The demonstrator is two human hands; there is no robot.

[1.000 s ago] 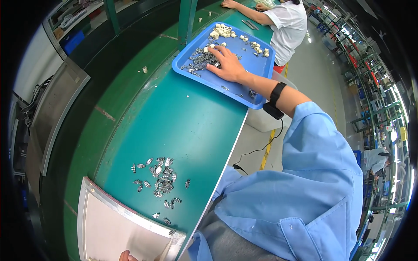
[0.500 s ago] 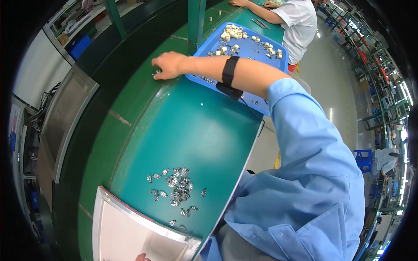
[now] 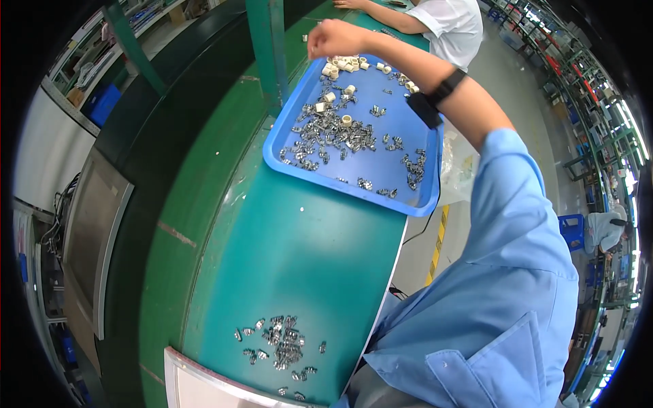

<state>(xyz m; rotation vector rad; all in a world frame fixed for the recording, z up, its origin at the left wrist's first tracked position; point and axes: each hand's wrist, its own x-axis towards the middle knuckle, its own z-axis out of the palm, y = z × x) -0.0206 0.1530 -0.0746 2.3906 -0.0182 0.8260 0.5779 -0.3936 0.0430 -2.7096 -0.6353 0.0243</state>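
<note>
My right hand [image 3: 335, 39] is raised over the far left edge of the blue tray [image 3: 286, 109], its fingers curled together. Whatever lies in those fingers, if anything, is hidden. A black band [image 3: 450, 85] with a small black box is strapped round my right forearm. In the tray lie a heap of small shiny metal clips [image 3: 333, 129] and several cream-coloured ring-shaped pieces [image 3: 347, 64], mostly at its far side under the hand and wrist. Closer to me, a loose pile of similar metal clips [image 3: 286, 343] rests on the green table mat [image 3: 299, 265]. My left hand is out of the picture.
A pale framed board [image 3: 204, 384] lies at the near end of the table. A green post [image 3: 266, 54] stands beside the tray's left corner. Another person [image 3: 452, 30] in white sits at the far end. Tiny white bits [image 3: 218, 153] dot the green surface.
My right hand has lifted from the green strip on the left and moved away from me and rightward, over the tray's far edge. My left hand's fingertips have left the picture; the view has shifted.
</note>
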